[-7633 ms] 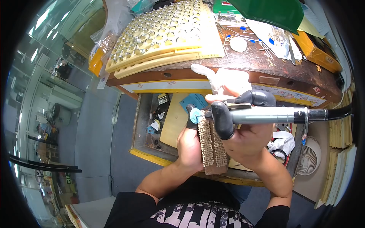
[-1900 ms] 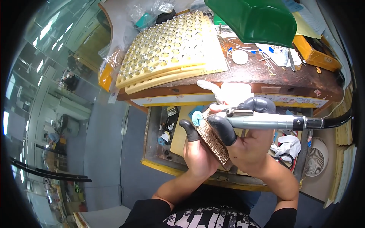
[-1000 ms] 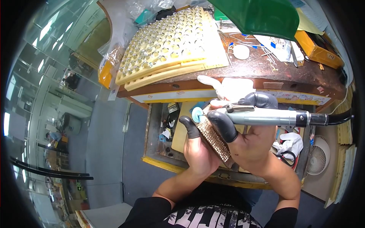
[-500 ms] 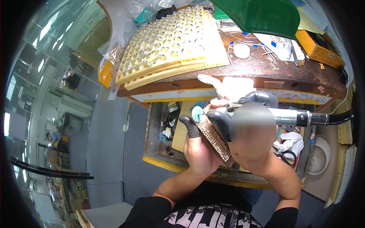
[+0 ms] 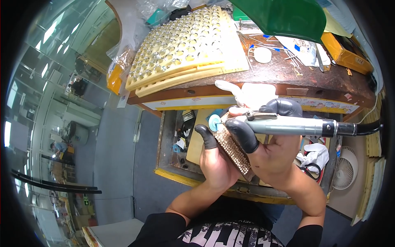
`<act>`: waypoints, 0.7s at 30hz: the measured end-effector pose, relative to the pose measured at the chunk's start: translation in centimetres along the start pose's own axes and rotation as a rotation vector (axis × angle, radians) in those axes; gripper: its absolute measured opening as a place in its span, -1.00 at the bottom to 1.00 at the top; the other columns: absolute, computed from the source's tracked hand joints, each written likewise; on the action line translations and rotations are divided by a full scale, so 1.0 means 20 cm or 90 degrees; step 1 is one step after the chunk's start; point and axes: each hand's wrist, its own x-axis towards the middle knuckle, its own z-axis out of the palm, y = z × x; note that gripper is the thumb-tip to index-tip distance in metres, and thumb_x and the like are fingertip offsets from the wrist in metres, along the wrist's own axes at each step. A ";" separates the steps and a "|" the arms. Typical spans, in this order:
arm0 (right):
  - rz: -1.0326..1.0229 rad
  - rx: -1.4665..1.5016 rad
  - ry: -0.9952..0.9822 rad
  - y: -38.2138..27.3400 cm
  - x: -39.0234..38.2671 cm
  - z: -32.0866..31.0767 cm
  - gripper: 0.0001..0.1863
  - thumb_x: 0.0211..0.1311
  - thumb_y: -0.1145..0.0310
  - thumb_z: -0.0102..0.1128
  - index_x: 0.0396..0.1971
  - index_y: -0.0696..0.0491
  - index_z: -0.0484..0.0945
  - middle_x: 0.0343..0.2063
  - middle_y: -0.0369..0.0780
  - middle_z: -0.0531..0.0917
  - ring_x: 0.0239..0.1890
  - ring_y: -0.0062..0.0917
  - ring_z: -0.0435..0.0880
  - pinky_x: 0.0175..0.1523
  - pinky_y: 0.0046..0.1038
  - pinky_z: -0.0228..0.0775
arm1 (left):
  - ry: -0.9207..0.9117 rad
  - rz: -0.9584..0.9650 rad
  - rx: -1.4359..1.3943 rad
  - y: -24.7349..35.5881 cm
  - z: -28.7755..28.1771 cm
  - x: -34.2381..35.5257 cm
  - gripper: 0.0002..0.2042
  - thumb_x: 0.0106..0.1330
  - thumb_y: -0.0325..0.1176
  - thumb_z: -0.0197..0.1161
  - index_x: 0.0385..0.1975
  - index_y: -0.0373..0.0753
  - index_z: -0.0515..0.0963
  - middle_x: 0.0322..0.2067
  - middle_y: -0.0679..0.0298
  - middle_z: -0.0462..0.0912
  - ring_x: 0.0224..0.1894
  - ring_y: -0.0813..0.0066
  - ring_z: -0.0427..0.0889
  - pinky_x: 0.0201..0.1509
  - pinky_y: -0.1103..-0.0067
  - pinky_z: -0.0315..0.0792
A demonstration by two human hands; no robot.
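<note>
My right hand [image 5: 269, 154], with black covers on thumb and index finger, is wrapped round a silver rotary handpiece [image 5: 294, 125]. A small light-blue disc [image 5: 214, 122] sits on its thin shaft, at the far end of a brown block with a bumpy surface [image 5: 233, 149]. My left hand [image 5: 218, 171] is closed on this block from the left and below. Its thumb wears a black cover and stands beside the disc. A white-covered finger [image 5: 228, 89] points up beyond the block. Whether a smaller piece is pinched by the disc is hidden by fingers.
Yellowish trays [image 5: 177, 53] with rows of rings lie on the bench at the back left. Thin tool bits, a white round lump [image 5: 262, 54] and a green shade [image 5: 284, 20] are at the back right. Under my hands is an open drawer [image 5: 173, 175]. A fan [image 5: 345, 168] stands right.
</note>
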 end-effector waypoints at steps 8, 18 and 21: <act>0.013 0.020 0.011 0.00 0.00 0.00 -0.84 0.08 0.43 0.43 -0.31 0.09 0.75 -0.35 -0.22 0.74 -0.29 -0.40 0.65 -0.11 -0.38 0.43 | -0.027 -0.007 -0.006 0.00 -0.03 0.00 -0.31 0.51 0.25 -0.33 0.28 -0.26 0.30 0.14 0.16 0.50 0.15 0.29 0.49 0.29 0.34 0.33; 0.008 0.020 0.004 0.00 0.00 0.00 -0.84 0.08 0.42 0.44 -0.31 0.09 0.75 -0.35 -0.23 0.74 -0.30 -0.40 0.64 -0.13 -0.38 0.42 | -0.005 -0.016 -0.039 0.01 0.01 0.00 -0.31 0.52 0.23 -0.35 0.24 -0.33 0.28 0.15 0.14 0.44 0.20 0.36 0.46 0.34 0.43 0.29; -0.003 0.004 0.009 0.00 0.00 0.00 -0.84 0.08 0.42 0.44 -0.31 0.09 0.75 -0.36 -0.23 0.74 -0.30 -0.41 0.63 -0.14 -0.39 0.41 | -0.008 -0.011 -0.032 0.00 0.00 0.00 -0.30 0.51 0.24 -0.35 0.25 -0.33 0.28 0.15 0.14 0.45 0.20 0.36 0.46 0.34 0.43 0.29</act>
